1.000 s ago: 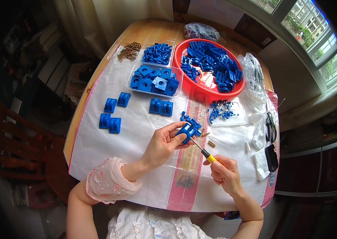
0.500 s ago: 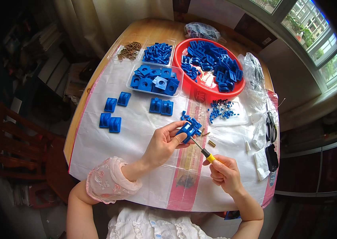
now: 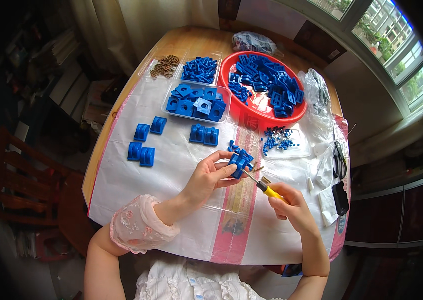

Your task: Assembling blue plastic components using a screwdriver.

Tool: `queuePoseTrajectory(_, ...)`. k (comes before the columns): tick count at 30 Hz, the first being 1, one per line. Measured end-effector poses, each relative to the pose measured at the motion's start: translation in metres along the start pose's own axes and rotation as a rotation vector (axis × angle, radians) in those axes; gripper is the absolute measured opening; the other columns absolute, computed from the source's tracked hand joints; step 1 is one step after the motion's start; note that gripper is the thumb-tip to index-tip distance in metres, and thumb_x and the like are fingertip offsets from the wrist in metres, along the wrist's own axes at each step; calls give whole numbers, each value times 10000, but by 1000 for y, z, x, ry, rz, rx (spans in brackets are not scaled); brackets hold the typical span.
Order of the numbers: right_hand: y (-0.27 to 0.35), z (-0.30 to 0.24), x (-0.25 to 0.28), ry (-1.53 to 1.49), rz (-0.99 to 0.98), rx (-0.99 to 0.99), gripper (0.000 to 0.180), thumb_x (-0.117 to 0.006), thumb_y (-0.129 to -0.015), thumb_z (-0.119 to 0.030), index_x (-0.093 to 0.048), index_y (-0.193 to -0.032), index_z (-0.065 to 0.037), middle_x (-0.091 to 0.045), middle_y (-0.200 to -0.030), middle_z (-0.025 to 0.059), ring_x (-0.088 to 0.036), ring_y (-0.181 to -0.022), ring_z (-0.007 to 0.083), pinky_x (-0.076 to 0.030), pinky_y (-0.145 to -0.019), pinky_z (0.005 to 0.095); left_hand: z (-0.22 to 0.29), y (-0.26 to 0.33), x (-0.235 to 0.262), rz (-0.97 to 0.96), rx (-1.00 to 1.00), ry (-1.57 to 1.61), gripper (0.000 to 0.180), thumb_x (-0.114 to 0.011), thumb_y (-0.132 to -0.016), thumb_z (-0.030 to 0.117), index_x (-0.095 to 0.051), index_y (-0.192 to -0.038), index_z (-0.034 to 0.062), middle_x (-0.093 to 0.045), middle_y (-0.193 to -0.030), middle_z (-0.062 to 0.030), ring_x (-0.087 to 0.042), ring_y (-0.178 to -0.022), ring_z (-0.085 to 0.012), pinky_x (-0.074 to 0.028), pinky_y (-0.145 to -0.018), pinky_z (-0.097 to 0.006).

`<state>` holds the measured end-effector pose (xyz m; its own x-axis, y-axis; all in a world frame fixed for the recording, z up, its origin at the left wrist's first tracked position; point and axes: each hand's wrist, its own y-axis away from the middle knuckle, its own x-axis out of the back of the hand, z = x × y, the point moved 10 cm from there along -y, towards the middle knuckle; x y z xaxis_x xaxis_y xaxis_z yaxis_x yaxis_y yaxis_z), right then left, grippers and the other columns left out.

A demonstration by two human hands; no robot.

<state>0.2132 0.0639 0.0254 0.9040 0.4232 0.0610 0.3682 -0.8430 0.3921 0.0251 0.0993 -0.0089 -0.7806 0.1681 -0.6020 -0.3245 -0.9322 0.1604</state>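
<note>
One left hand (image 3: pixel 204 179), pinching blue part (image 3: pixel 240 164); right hand (image 3: pixel 293 205), clasping screwdriver (image 3: pixel 269 191)

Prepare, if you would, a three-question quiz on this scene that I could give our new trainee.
1. Which hand grips the yellow-handled tool, and which holds the blue piece at its tip?
2. True or false: the red basin stands to the right of the clear tub of square blue plates.
3. How many blue arched blocks stand in the leftmost group on the white cover?

Key:
1. The right hand grips the tool; the left hand holds the piece.
2. True.
3. Four.
</note>
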Motion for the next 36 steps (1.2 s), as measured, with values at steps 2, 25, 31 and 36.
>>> queuePoseTrajectory(2, 1, -15, 3, 121, 97, 165, 280, -714, -914, -64, -594, -1162, -14, -524, -836, -10, -518, -660, 23, -409, -534, 198, 0, 1, -1, -25, 16, -33, 318, -622, -1006, 167, -525, -1282, 44, -707, -1168, -162, -694, -1101, -216, -572, -958, -359)
queuePoseTrajectory(25, 67, -83, -28, 1252, 554, 1068, 476, -814, -719, -43, -728, -1186, -80, -506, -740, 11, -501, -578, 144, -373, -465, 309, -10, 1, -11, -108, 105, -17, 369, -634, -1009, 171, -591, -1311, -37, -694, -1214, -130, -693, -1105, -200, -554, -1008, -320)
queuePoseTrajectory(31, 66, -78, -29, 1233, 517, 1085, 475, -817, -708, -30, -723, -1173, -50, -494, -705, 1, -493, -556, 137, -365, -460, 301, -11, 3, -12, -156, 159, -7, 362, -648, -999, 152, -605, -1297, -48, -696, -1204, -132, -694, -1102, -216, -552, -1015, -336)
queuePoseTrajectory(36, 65, -74, -32, 1209, 516, 1057, 475, -814, -711, -30, -722, -1176, -51, -494, -687, 2, -504, -528, 130, -361, -448, 299, -9, 4, -12, -152, 128, -73, 348, -648, -999, 146, -618, -1283, -53, -702, -1169, -125, -698, -1087, -213, -555, -1001, -330)
